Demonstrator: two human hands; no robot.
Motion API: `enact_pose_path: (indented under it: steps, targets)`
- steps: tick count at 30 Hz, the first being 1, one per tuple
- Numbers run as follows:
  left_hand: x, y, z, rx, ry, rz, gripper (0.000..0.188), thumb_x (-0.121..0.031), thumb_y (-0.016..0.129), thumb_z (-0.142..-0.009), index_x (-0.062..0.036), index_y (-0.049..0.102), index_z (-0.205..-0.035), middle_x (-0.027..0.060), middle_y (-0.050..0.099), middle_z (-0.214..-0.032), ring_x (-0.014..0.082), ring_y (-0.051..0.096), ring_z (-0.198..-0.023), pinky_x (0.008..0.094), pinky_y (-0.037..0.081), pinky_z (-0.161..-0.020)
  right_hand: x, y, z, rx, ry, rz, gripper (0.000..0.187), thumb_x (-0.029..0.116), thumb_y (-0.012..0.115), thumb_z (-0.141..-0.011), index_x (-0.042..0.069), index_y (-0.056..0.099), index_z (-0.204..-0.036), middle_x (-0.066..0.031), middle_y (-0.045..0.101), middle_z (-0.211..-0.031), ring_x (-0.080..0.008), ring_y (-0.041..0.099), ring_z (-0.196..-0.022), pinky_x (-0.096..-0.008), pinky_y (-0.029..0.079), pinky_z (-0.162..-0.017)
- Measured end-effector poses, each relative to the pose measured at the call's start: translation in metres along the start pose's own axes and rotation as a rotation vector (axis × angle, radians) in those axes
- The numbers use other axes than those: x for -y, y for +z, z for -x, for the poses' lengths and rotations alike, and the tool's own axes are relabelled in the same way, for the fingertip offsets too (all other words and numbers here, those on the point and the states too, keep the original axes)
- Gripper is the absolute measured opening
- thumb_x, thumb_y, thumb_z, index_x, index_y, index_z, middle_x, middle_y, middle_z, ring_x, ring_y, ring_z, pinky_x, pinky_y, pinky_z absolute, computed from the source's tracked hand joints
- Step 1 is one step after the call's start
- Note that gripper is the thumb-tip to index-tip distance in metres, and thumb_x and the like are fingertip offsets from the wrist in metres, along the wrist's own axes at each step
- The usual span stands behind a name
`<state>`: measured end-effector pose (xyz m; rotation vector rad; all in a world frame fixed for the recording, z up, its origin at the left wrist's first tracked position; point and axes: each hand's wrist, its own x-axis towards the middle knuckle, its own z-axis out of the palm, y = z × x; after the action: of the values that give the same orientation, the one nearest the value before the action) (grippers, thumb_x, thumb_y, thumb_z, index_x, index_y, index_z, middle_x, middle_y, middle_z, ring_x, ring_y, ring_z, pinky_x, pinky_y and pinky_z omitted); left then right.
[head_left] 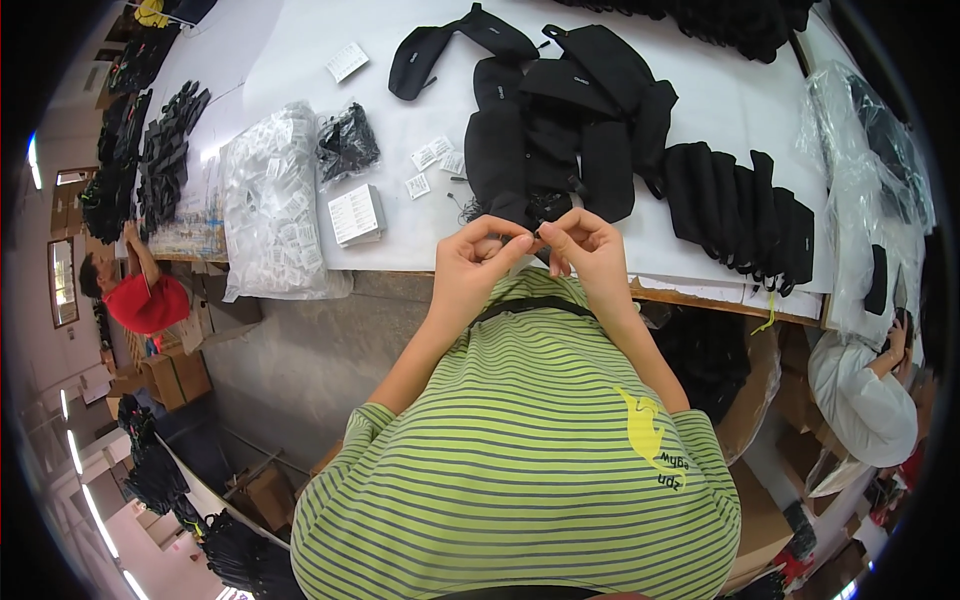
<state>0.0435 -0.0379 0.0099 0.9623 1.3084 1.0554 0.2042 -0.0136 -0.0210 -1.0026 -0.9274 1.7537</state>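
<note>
At the front edge of the white table, my left hand (pixel 476 258) and my right hand (pixel 590 250) meet fingertip to fingertip. Both are closed in a pinch over something small and dark, too small to name. Just beyond them lies a loose pile of black fabric pouches (pixel 497 155), some with small pale marks. A tangle of thin black cords (pixel 470 208) rests beside my left fingers. Small white printed tags (pixel 432 153) are scattered to the left of the pile.
Left on the white table (pixel 400 240) are a clear bag of white tags (pixel 270 200), a bag of black bits (pixel 347 143) and a stack of white cards (pixel 356 215). Black pouches (pixel 740 215) stand in a row at right. A person in red (pixel 150 300) works far left.
</note>
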Motion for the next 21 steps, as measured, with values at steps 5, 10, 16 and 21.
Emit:
enact_pose_path:
  steps: [5, 10, 16, 21]
  targets:
    - [0.001, 0.003, 0.003, -0.015, 0.053, -0.071, 0.009, -0.007, 0.067, -0.085, 0.0001, 0.064, -0.089, -0.0112, 0.036, -0.051, -0.0024, 0.025, -0.048, 0.0202, 0.015, -0.047, -0.001, 0.007, 0.003, -0.043, -0.109, 0.075, 0.016, 0.014, 0.069, -0.085, 0.002, 0.061, -0.078, -0.005, 0.066, -0.07, -0.0036, 0.052, -0.052, -0.0174, 0.038, -0.046]
    - [0.003, -0.01, -0.01, 0.11, 0.043, -0.113, 0.015, -0.008, 0.07, -0.082, -0.0016, 0.058, -0.087, -0.0099, 0.033, -0.049, -0.0013, 0.024, -0.048, 0.0203, 0.016, -0.047, 0.003, -0.006, 0.004, 0.098, -0.071, 0.012, 0.018, 0.013, 0.068, -0.085, 0.002, 0.058, -0.076, -0.002, 0.06, -0.063, -0.0036, 0.052, -0.053, -0.0179, 0.038, -0.046]
    - [0.006, -0.015, -0.014, 0.336, 0.015, -0.172, 0.019, -0.011, 0.073, -0.08, -0.0037, 0.057, -0.087, -0.007, 0.035, -0.046, 0.0015, 0.027, -0.045, 0.0215, 0.022, -0.046, 0.013, -0.023, -0.003, 0.317, 0.088, 0.123, 0.015, 0.012, 0.064, -0.088, 0.003, 0.057, -0.077, -0.0011, 0.059, -0.064, -0.0039, 0.05, -0.054, -0.0188, 0.037, -0.048]
    - [0.007, 0.019, 0.005, 0.551, 0.275, -0.597, 0.014, -0.021, 0.068, -0.082, -0.0086, 0.061, -0.085, 0.0053, 0.057, -0.056, 0.0182, 0.055, -0.049, 0.0318, 0.04, -0.05, 0.009, -0.021, -0.05, 0.35, -0.171, 0.764, 0.031, 0.035, 0.066, -0.083, 0.006, 0.065, -0.095, -0.0055, 0.064, -0.084, -0.0157, 0.059, -0.08, -0.0297, 0.046, -0.07]
